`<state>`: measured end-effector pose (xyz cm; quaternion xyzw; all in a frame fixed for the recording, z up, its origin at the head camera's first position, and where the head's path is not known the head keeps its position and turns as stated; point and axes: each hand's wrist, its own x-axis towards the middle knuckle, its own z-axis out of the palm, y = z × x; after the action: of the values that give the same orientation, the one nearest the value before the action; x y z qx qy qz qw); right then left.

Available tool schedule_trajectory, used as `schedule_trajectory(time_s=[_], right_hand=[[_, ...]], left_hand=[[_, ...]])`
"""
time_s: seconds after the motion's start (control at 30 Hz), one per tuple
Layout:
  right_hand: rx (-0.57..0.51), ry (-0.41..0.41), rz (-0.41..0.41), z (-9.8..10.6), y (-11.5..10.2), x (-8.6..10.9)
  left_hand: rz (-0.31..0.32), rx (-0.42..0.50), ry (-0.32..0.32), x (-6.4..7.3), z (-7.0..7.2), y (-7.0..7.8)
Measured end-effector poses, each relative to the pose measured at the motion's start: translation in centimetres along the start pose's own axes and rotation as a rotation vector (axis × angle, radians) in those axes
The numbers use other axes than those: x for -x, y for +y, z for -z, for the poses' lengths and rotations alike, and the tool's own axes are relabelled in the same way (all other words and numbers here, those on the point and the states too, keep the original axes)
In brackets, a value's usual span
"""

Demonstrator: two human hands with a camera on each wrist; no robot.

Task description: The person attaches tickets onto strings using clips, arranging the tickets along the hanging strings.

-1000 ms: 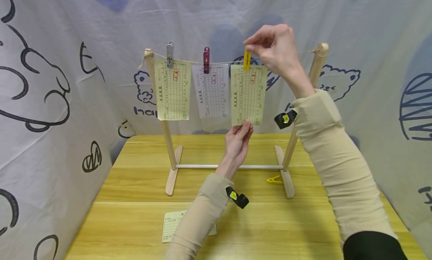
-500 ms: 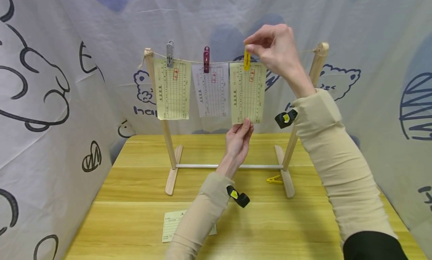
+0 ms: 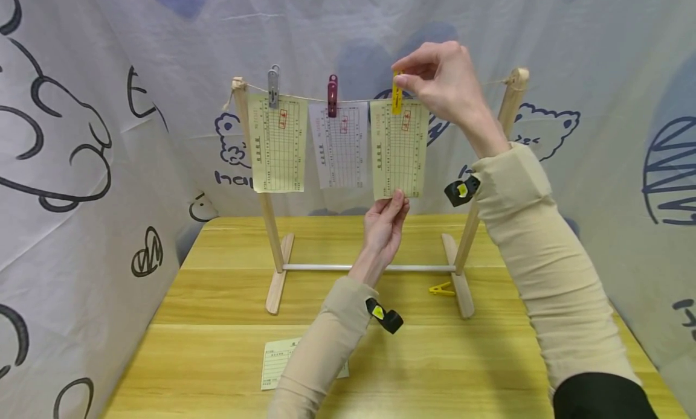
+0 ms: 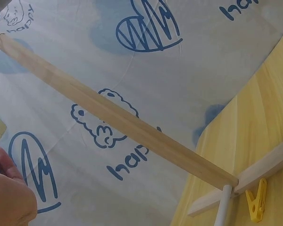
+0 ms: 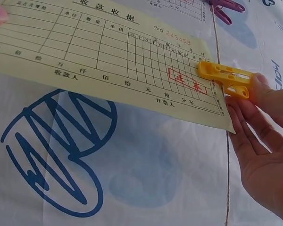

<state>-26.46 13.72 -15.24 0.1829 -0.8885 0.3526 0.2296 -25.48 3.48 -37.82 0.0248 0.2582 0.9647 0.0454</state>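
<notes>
My right hand (image 3: 448, 81) pinches a yellow clothespin (image 3: 397, 96) between thumb and fingers. In the right wrist view the clothespin (image 5: 224, 77) sits over the top edge of a yellow receipt slip (image 5: 99, 52), right at the string (image 5: 228, 179). Below, my left hand (image 3: 383, 229) pinches the bottom edge of that slip (image 3: 399, 150) with thumb and fingers. Left of it on the string hang a white slip (image 3: 341, 147) under a dark red clothespin (image 3: 333, 96) and another yellow slip (image 3: 278, 144) under a grey clothespin (image 3: 273, 88).
The string spans two wooden posts (image 3: 513, 105) joined low by a white rod (image 3: 318, 267). A spare yellow clothespin (image 3: 441, 289) lies by the right foot (image 3: 463, 295). More slips (image 3: 277, 361) lie on the wooden table (image 3: 217, 346), partly under the left forearm. Printed cloth (image 3: 190, 32) hangs behind.
The slip between my hands has risen slightly, its top edge now higher against the yellow clothespin. The right hand has dipped a little; the left has barely moved.
</notes>
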Motion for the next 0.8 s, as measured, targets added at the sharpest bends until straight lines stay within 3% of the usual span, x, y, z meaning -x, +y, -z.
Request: schedule_trajectory(time_s=[0.37,0.8], right_hand=[[-0.005,-0.074,-0.011,0.01,0.27,0.01],[-0.046,-0.068,-0.004,0.21,0.42,0.08]], left_hand=[[-0.01,-0.003,0.007,-0.15,0.07,-0.21],[0.006,-0.059,-0.009,0.03,0.41,-0.06]])
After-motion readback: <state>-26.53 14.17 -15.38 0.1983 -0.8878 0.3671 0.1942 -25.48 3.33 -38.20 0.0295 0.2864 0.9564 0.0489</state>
